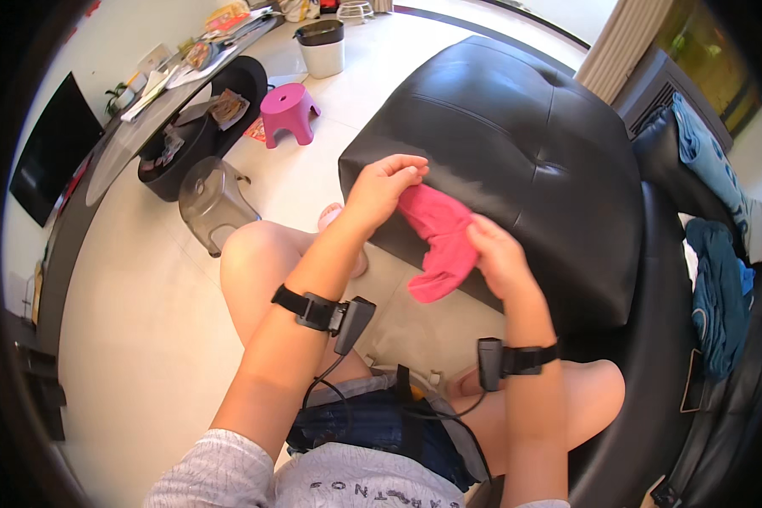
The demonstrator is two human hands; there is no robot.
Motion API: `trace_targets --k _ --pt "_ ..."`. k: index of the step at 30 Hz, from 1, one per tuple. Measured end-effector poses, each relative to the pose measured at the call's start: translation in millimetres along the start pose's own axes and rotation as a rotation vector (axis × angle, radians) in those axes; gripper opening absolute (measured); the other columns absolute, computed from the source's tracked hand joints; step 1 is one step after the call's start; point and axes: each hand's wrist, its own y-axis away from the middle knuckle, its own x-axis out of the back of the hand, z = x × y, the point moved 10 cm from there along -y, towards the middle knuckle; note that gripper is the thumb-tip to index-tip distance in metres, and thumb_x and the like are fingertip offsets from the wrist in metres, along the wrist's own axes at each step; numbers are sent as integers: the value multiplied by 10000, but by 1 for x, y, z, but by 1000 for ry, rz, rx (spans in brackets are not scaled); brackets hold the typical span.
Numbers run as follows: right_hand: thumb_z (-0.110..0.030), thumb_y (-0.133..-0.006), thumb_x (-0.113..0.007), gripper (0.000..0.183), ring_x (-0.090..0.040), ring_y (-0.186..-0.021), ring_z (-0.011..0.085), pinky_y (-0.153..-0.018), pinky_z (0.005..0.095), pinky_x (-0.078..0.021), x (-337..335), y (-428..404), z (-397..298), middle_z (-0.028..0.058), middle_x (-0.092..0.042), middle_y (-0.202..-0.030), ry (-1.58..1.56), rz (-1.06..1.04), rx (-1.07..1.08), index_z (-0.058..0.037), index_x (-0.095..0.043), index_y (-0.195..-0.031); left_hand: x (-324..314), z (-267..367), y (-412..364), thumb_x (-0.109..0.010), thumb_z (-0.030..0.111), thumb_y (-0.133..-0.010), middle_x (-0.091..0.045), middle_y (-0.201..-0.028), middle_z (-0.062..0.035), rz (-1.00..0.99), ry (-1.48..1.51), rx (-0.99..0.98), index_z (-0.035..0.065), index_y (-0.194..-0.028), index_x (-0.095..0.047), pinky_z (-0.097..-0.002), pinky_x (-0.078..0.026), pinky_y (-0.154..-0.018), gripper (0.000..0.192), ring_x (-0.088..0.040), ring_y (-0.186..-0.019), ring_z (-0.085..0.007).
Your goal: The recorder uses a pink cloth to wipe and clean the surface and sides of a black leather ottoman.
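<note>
A pinkish-red sock (pixel 438 241) hangs stretched between my two hands, in front of the black leather seat. My left hand (pixel 381 190) pinches its upper end, with thumb and fingers close together. On the other side, my right hand (pixel 498 257) grips the sock's edge near its middle, thumb in front. The lower end of the sock droops freely and folds towards the left. Black straps with small cabled devices sit around both of my forearms.
A large black leather ottoman (pixel 482 127) stands directly ahead. Clothes, including a dark teal garment (pixel 717 292), lie on the black sofa to the right. A pink plastic stool (pixel 289 114), a translucent stool (pixel 216 200) and a bin (pixel 320 51) stand on the tiled floor.
</note>
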Motion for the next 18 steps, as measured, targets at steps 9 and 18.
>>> trace_targets --k 9,18 --pt "-229 -1004 -379 429 -470 -1252 255 -1067 413 -358 21 23 -95 141 -483 -1358 -415 -133 -2 6 -390 -1362 -116 -33 6 -333 488 -994 -538 -1312 -104 -342 694 168 34 -1362 -432 -408 -399 -988 592 -518 -1196 -239" --pt "-210 -977 -453 410 -515 -1177 228 -1021 356 -376 51 13 -106 134 -549 -1264 11 -102 81 32 -452 -1308 -179 -69 27 -611 311 -919 -560 -1267 -69 -549 589 327 24 -1297 -504 -350 -417 -1000 486 -516 -1182 -189"
